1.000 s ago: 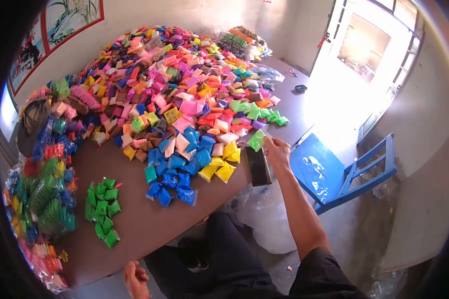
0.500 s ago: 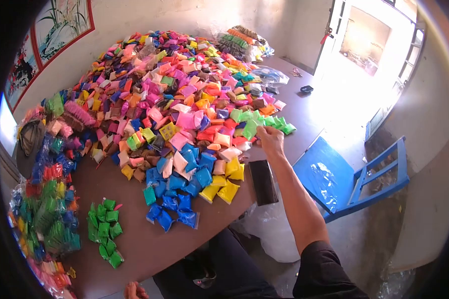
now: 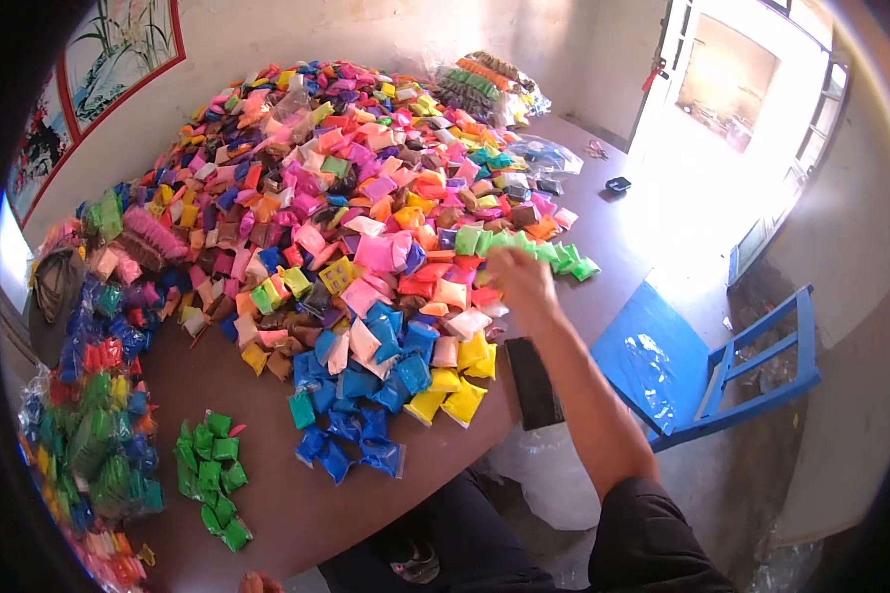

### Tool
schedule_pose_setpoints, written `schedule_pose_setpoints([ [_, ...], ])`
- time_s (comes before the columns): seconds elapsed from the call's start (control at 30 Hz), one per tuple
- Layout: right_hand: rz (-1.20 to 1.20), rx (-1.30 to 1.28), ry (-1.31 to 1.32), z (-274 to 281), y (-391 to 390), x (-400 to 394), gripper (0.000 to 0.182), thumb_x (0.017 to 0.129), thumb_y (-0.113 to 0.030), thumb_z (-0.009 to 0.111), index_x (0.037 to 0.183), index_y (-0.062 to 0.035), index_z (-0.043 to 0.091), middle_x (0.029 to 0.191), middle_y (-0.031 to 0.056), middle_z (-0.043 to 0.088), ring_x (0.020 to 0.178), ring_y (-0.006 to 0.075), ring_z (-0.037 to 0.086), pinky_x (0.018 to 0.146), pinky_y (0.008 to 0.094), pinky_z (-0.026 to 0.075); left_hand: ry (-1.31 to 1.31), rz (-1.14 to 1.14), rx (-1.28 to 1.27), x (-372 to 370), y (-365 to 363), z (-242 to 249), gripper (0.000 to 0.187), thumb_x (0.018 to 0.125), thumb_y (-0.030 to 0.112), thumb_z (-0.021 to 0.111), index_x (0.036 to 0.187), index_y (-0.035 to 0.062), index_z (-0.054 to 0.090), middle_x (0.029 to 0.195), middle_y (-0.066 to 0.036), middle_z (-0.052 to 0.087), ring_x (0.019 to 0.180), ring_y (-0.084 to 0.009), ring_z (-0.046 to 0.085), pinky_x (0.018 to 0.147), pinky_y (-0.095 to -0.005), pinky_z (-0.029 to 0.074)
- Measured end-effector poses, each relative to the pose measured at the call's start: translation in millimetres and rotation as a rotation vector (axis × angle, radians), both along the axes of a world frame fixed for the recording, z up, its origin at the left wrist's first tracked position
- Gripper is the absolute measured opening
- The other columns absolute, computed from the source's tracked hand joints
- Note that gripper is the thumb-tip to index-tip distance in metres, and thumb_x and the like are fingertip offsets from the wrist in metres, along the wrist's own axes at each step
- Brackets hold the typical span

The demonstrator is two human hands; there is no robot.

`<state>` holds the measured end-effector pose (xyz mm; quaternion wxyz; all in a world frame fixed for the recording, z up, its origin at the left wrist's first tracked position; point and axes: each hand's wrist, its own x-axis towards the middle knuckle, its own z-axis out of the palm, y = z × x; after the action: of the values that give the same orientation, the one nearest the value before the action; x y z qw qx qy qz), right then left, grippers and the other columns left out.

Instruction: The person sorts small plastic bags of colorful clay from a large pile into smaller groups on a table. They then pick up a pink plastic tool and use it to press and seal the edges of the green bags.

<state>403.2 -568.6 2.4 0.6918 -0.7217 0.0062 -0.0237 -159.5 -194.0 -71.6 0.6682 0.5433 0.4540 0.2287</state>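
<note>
My right hand [image 3: 521, 282] reaches over the right edge of a large heap of small coloured packets [image 3: 346, 188]. Its fingers are bent together, slightly blurred, and whatever they may hold is hidden. Just beyond it, a row of light green packets [image 3: 544, 247] lies at the heap's edge, with red and white packets by the fingertips. Only a small part of my left hand [image 3: 259, 583] shows at the bottom edge, by the table's front edge; its fingers are mostly cut off. Nearer me lie blue packets [image 3: 341, 455], yellow packets [image 3: 464, 402] and a group of dark green packets [image 3: 211, 465].
Bagged bundles of packets [image 3: 109, 435] line the table's left side. A black box-like object [image 3: 533, 383] sits at the right table edge. Beyond are a blue chair [image 3: 653, 356], a small black item [image 3: 618, 186] and scissors [image 3: 596, 149]. A clear plastic bag [image 3: 549, 474] hangs below.
My right hand has moved slightly left and its fingers now point toward the heap. My left hand has dropped further out of view. The whole view has shifted a little.
</note>
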Motion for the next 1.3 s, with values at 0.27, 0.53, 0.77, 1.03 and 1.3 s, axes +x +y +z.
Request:
schedule_pose_setpoints([
  [0.27,0.841,0.261,0.403,-56.1,88.6,-289.9,0.04,0.108,-0.026,0.066,0.14,-0.0036,0.063,0.098,-0.0002,0.07,0.083,0.0082,0.064,0.069,0.0246,0.054,-0.462,-0.225,0.109,80.4,-24.6,11.7,0.065,0.108,0.06,0.046,0.135,0.0025,0.06,0.119,-0.015,0.072,0.107,-0.0299,0.071,0.087,-0.0447,0.059],
  [0.53,0.849,0.17,0.018,-20.5,127.8,-397.0,0.042,0.096,-0.012,0.076,0.136,-0.0016,0.066,0.121,0.0107,0.07,0.101,0.0161,0.069,0.086,0.031,0.057,-0.954,-0.432,-0.38,131.4,-80.2,77.5,0.108,0.097,0.088,0.027,0.155,-0.0019,0.047,0.159,-0.021,0.049,0.147,-0.0373,0.045,0.125,-0.0504,0.031],
  [0.77,0.874,-0.01,-0.129,-8.7,127.5,-429.9,0.035,0.085,-0.006,0.085,0.12,-0.0084,0.078,0.112,0.0106,0.071,0.095,0.0198,0.071,0.08,0.0323,0.058,-0.962,-0.424,-0.472,99.3,-89.8,69.6,0.112,0.095,0.091,0.027,0.156,-0.0006,0.046,0.161,-0.021,0.045,0.149,-0.037,0.042,0.125,-0.0508,0.03],
  [1.03,0.878,-0.069,-0.413,-29.7,125.8,-434.4,0.021,0.086,-0.007,0.083,0.107,-0.0069,0.079,0.1,0.0104,0.071,0.089,0.0295,0.072,0.078,0.0371,0.059,-0.879,-0.492,-0.469,86.8,-94.5,55.7,0.11,0.096,0.089,0.028,0.156,-0.0018,0.045,0.161,-0.02,0.045,0.145,-0.0372,0.045,0.122,-0.0508,0.034],
  [1.3,0.749,-0.036,0.155,-79.9,109.1,-428.5,0.016,0.102,-0.013,0.069,0.108,0.0018,0.072,0.096,0.0072,0.069,0.08,0.0164,0.069,0.071,0.032,0.057,-0.827,-0.329,-0.369,76.6,-79.4,53.6,0.103,0.099,0.085,0.03,0.149,-0.0029,0.053,0.155,-0.023,0.053,0.138,-0.0377,0.053,0.118,-0.0537,0.04],
])
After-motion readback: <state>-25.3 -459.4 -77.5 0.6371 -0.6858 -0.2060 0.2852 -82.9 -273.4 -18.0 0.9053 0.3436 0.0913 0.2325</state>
